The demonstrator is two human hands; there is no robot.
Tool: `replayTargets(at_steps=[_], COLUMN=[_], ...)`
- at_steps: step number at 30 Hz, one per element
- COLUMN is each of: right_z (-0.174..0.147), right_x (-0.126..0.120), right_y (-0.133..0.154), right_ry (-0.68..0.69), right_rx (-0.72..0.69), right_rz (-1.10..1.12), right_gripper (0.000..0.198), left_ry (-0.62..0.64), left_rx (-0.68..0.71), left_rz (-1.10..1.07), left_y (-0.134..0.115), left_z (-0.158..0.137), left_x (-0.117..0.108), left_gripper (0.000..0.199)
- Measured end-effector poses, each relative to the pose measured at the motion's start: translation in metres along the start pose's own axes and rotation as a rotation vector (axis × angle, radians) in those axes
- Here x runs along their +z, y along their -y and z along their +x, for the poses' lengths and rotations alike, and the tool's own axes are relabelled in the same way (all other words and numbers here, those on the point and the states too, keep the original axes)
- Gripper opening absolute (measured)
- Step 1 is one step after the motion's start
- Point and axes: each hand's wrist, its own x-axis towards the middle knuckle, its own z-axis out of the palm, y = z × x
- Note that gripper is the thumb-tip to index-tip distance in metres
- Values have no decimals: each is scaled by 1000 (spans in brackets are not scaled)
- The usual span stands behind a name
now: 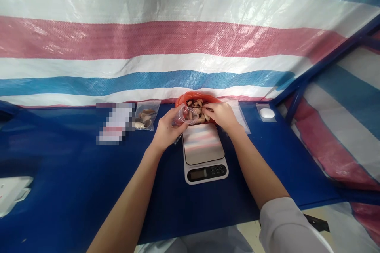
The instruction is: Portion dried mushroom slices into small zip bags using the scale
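My left hand point(168, 128) is wrapped around a clear plastic cup point(190, 116), tilted with its mouth toward the right. Behind the scale, a red plastic bag point(182, 96) lies open, full of brown-edged, cream-coloured dried slices point(198, 107). The fingers of my right hand point(221, 114) are pinched together at the right side of these slices, seemingly on one of them. Just in front of both hands sits a white digital kitchen scale point(204, 146) with a shiny plate. Nothing rests on that plate; it only reflects the striped sheet.
Left of the bag lie a clear zip bag point(145, 120) of slices and a blurred-out paper point(115, 124). At right are another clear bag point(240, 116) and a white oval object point(267, 113). A white case point(13, 193) sits far left on the blue table point(74, 189). A striped sheet point(166, 39) hangs behind.
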Motion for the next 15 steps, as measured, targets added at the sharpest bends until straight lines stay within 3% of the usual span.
replayTargets(at_steps=[4, 9, 12, 15], right_z=[-1, -1, -3, -6], right_x=[-5, -16, -26, -34], right_y=[-3, -3, 5, 20], right_ry=[-70, -202, -217, -183], right_rx=[50, 68, 62, 4], right_rz=[107, 535, 806, 941], right_gripper=[27, 22, 24, 23], left_ry=[5, 23, 39, 46], left_rx=[-11, 27, 39, 52], left_rz=[4, 3, 1, 6], left_y=[2, -1, -3, -5], left_z=[0, 3, 5, 5], left_x=[0, 1, 3, 4], left_gripper=[56, 54, 54, 56])
